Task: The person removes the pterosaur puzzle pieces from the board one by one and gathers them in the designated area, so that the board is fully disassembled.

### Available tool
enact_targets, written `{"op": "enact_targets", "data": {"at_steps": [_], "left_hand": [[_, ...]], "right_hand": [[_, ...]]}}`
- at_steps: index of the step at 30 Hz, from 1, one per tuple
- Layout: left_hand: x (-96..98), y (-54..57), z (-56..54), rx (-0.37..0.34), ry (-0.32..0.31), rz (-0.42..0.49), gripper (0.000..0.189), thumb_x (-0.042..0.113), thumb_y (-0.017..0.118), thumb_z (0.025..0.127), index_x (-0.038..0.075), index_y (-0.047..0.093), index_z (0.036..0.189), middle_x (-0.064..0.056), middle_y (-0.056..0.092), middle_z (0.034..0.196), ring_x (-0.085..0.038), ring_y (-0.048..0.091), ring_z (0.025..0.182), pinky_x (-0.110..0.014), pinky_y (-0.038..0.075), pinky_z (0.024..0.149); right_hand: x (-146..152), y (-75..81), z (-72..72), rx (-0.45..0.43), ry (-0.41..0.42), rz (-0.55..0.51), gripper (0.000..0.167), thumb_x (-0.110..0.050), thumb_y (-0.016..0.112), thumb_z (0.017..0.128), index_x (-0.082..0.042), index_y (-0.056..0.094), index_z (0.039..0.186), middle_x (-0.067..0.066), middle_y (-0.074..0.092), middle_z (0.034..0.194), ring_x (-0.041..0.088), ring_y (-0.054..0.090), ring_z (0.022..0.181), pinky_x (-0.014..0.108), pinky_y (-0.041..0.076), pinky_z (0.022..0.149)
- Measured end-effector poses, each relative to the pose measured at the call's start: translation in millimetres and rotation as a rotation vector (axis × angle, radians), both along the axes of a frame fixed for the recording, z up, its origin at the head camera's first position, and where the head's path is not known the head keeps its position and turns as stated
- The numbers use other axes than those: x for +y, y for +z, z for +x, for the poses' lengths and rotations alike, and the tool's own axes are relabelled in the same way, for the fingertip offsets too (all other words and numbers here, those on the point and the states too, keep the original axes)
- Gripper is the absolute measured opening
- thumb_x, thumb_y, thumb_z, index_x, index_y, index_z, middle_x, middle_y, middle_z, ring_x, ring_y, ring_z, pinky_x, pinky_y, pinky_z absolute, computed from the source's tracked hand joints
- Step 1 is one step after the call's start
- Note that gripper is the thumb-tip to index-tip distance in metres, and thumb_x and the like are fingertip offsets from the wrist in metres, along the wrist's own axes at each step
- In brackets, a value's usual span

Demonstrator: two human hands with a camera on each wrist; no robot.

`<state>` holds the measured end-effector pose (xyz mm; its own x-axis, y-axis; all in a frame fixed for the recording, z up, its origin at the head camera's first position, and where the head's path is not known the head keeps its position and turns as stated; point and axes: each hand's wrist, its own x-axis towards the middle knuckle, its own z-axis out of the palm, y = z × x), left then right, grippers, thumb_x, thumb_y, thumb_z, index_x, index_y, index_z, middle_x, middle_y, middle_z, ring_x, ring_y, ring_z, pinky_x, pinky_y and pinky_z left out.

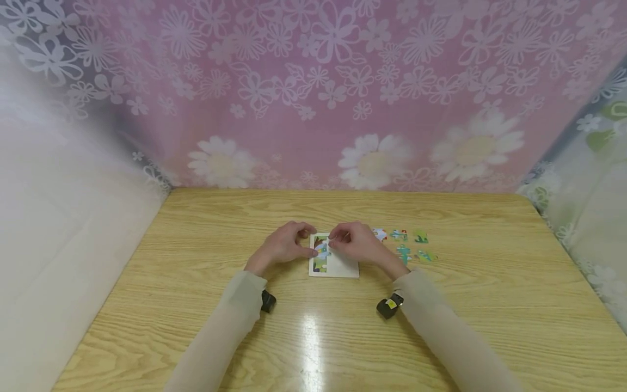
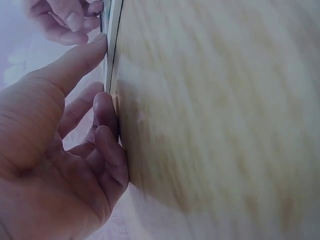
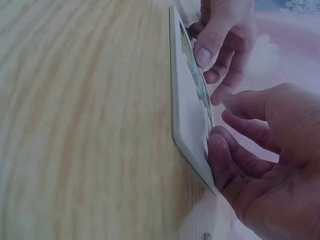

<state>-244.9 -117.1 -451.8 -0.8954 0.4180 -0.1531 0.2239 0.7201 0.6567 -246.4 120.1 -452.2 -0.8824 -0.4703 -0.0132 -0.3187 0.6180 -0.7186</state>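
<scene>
A small white-framed puzzle board (image 1: 344, 268) lies flat on the table, with joined picture pieces (image 1: 319, 264) along its left side. My left hand (image 1: 286, 242) holds the board's left edge. In the left wrist view, its thumb (image 2: 92, 55) lies on the board while the other fingers bend beside the edge. Over the board's upper middle, my right hand (image 1: 360, 242) has its thumb and index finger together in a pinch on a puzzle piece, mostly hidden behind the fingertips. In the right wrist view, the lower fingers (image 3: 220, 155) of that hand touch the board's side.
Several loose puzzle pieces (image 1: 404, 253) lie on the table to the right, partly behind the right forearm. The wood-grain table (image 1: 220, 337) reaches back to a pink floral curtain (image 1: 294, 109). Each wrist carries a small black camera (image 1: 388, 308).
</scene>
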Motion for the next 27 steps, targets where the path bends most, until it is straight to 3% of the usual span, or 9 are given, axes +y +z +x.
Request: {"op": "enact_targets", "data": {"at_steps": [13, 27], "left_hand": [[-2.5, -5.0, -2.0, -0.056, 0.008, 0.061, 0.057, 0.030, 0.084, 0.087, 0.017, 0.062, 0.137, -0.006, 0.064, 0.129, -0.017, 0.063, 0.098, -0.039, 0.052, 0.094], [0.1, -0.5, -1.3, -0.111, 0.051, 0.088, 0.056, 0.027, 0.085, 0.085, 0.019, 0.062, 0.136, -0.006, 0.062, 0.130, -0.018, 0.062, 0.098, -0.038, 0.050, 0.092]], "right_hand": [[-10.5, -4.9, -1.5, 0.008, 0.004, 0.121, 0.016, -0.021, 0.072, 0.094, -0.011, 0.078, 0.105, 0.003, 0.069, 0.090, 0.015, 0.057, 0.083, 0.029, 0.045, 0.074], [-11.4, -1.8, -1.1, -0.070, -0.029, 0.068, 0.015, -0.021, 0.068, 0.097, -0.011, 0.075, 0.106, 0.003, 0.069, 0.094, 0.016, 0.059, 0.084, 0.030, 0.047, 0.076]]}}
